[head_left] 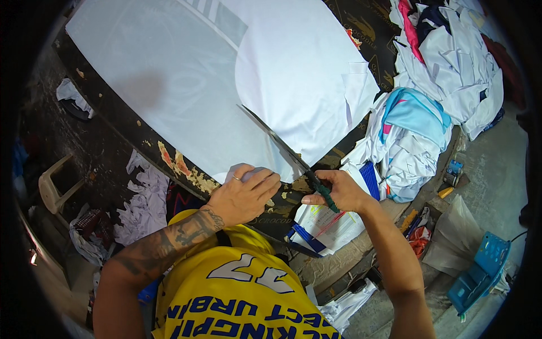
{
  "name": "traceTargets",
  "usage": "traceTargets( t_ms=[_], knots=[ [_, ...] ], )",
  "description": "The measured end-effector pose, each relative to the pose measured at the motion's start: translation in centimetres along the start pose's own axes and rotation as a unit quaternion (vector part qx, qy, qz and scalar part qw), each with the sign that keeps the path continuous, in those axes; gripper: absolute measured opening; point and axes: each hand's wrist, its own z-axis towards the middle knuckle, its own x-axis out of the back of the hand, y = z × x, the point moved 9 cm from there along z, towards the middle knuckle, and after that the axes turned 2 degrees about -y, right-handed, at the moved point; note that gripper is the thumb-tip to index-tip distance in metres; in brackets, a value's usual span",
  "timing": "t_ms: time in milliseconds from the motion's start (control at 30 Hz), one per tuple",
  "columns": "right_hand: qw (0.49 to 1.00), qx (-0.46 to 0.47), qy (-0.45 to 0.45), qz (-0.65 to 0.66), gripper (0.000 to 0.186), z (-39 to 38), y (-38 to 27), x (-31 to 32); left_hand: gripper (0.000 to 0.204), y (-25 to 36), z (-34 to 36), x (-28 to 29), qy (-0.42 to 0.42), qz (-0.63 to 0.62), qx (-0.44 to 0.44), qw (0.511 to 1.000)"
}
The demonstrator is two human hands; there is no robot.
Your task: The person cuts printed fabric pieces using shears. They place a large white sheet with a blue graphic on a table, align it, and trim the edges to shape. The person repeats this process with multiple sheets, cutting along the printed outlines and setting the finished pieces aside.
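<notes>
My right hand [340, 191] grips large scissors [288, 151] by handles wrapped in green. Their long dark blade lies across the cloth and points away to the left. Only one blade shows clearly. White cloth [299, 73] covers the table, with a pale grey sheet [169, 96] of fabric or paper on its left side, marked with stripes at the far end. My left hand [247, 192], a ring on one finger, rests on the near edge of the sheet, left of the scissors. Its fingers lie bent over the material, and the thumb is hidden.
The dark table [276, 217] has a chipped, peeling edge. Papers in a blue-edged folder [333, 229] sit by my right wrist. Heaped white scraps [468, 73] and a bundle with light blue cloth [415, 113] stand at right. A blue plastic basket [480, 274] and plastic chair [53, 183] flank the floor.
</notes>
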Motion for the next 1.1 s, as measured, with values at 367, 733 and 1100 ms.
traceTargets(
  t_ms=[367, 733, 1100],
  knots=[
    [0.996, -0.077, 0.023, 0.035, 0.056, 0.0, -1.4, -3.5, 0.048, -0.9, 0.7, 1.3, -0.026, -0.123, 0.032, 0.992],
    [0.983, -0.117, 0.099, 0.102, 0.069, 0.7, -6.8, -8.3, 0.023, -14.5, -4.0, 10.7, -0.117, -0.239, 0.078, 0.961],
    [0.93, -0.156, 0.205, 0.261, 0.081, 4.1, -13.3, -11.6, 0.022, -16.5, -2.8, 10.5, -0.264, -0.328, -0.02, 0.907]
  ],
)
